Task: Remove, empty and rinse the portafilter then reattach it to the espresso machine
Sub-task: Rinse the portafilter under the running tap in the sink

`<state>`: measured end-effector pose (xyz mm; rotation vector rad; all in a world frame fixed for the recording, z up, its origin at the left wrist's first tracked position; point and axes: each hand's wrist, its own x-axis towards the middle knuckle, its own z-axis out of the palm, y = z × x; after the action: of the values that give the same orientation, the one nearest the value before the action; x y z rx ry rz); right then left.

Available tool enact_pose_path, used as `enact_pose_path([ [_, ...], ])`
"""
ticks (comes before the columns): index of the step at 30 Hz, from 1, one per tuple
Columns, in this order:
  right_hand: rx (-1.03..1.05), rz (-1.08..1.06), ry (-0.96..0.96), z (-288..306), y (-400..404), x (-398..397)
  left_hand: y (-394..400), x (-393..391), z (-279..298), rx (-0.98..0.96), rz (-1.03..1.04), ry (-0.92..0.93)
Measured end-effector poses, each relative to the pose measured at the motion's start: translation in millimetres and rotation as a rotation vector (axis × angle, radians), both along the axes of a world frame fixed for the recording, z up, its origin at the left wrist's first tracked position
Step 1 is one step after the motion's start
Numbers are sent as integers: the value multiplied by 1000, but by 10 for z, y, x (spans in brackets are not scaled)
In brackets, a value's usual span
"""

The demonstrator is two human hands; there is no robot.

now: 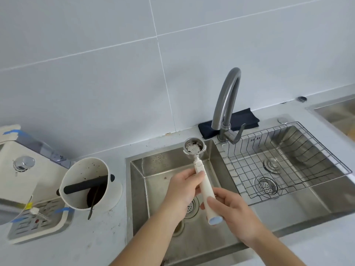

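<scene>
Your left hand [185, 191] grips the upper part of the portafilter handle [206, 187], with the fingers curled round it and the thumb lying along its near side. Your right hand [233, 214] holds the lower part of the same handle, fingers wrapped over it just above the pale blue end cap [215, 220]. The portafilter [194, 147] is held above the left sink basin [153, 181], with its metal basket pointing away from you and its open side facing up. Dark coffee residue clings to the inside of the basket. The tap [227, 104] stands just beyond and to the right of the basket; no water shows at its spout. A wire rack [278, 162] sits in the right basin. On the counter to the left stands a white knock box [86, 183] with a black bar across it, and beside that the espresso machine [21, 169] with its drip tray [38, 225].
</scene>
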<state>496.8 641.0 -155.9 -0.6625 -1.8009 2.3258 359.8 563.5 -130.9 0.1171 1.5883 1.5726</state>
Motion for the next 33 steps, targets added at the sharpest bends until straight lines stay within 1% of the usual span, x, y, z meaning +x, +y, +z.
enact_pose_path([
  [7,-11,-40,-62,-128,242,57,157,-52,-69,-8,-52,-17],
  [10,-18,-216,-167,-199,548,21,215,-91,-117,-35,-67,-19],
  [13,109,-333,-278,-183,977,-70,260,-131,-162,-59,-78,-21],
  [17,434,-448,-412,-86,1544,-255,296,-161,-178,-59,-103,-13],
  [19,559,-508,-428,-71,1759,-381,299,-167,-180,-59,-112,-11],
  [22,689,-545,-406,-93,1994,-587,298,-174,-201,-64,-139,-4],
  [24,732,-541,-392,-125,2113,-702,307,-175,-212,-67,-145,0],
  [27,734,-535,-402,-196,2226,-818,318,-176,-220,-69,-133,-14],
  [33,796,-547,-416,-286,2260,-928,297,-178,-197,-65,-140,-6],
])
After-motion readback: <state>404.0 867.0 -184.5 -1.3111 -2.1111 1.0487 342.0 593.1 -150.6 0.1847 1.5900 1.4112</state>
